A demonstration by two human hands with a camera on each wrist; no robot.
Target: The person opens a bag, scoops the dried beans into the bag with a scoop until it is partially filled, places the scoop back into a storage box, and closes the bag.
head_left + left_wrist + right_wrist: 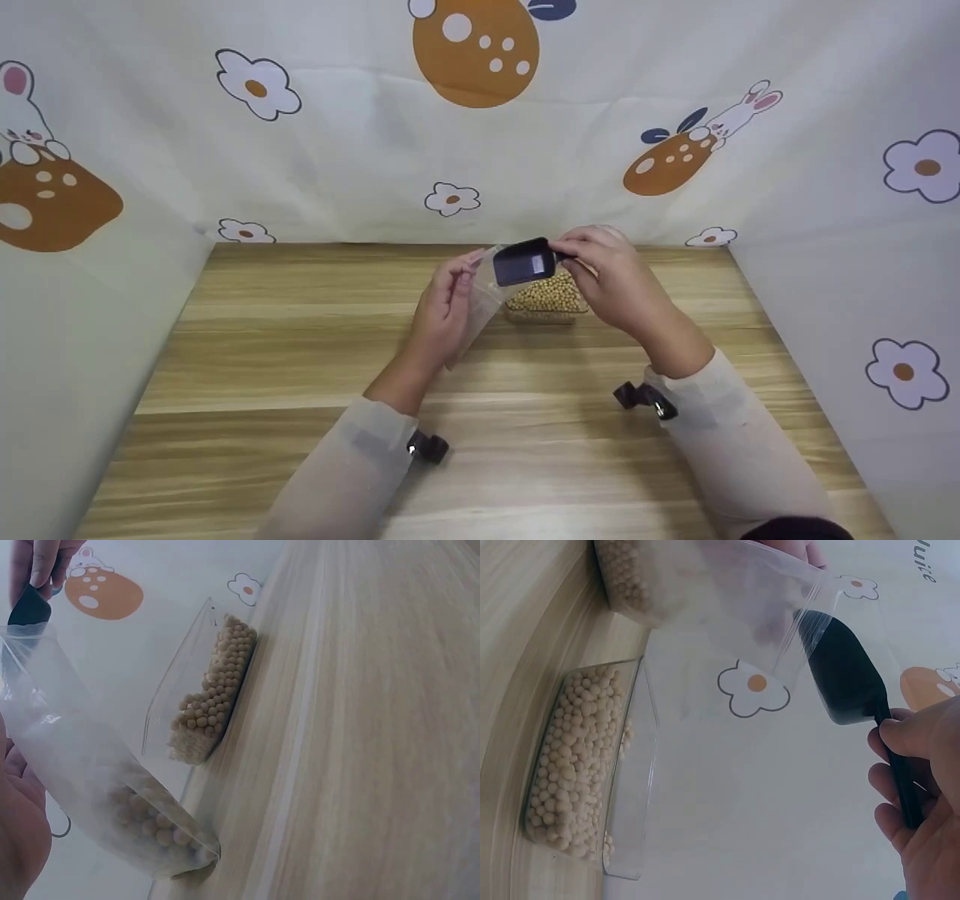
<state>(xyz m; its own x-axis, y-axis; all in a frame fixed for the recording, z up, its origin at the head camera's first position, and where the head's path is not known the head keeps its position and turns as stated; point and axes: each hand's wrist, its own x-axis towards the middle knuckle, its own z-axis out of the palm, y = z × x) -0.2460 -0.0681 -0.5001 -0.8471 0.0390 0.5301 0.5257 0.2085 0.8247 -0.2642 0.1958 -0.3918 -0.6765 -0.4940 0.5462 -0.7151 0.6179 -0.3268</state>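
A clear zip bag is held upright at its open top by my left hand, with the fingers along its side. Soybeans fill the bag's bottom, which comes down at the table. My right hand grips a black scoop by its handle, thumb along it. The scoop is tilted, and its front end reaches into the bag's mouth in the right wrist view. No beans show in its dark bowl in the head view. Behind the bag stands a clear plastic box of soybeans.
The wood-grain table runs back to a pale curtain printed with flowers, rabbits and orange fruit. More of this cloth hangs at both sides. A small black camera is strapped to each wrist.
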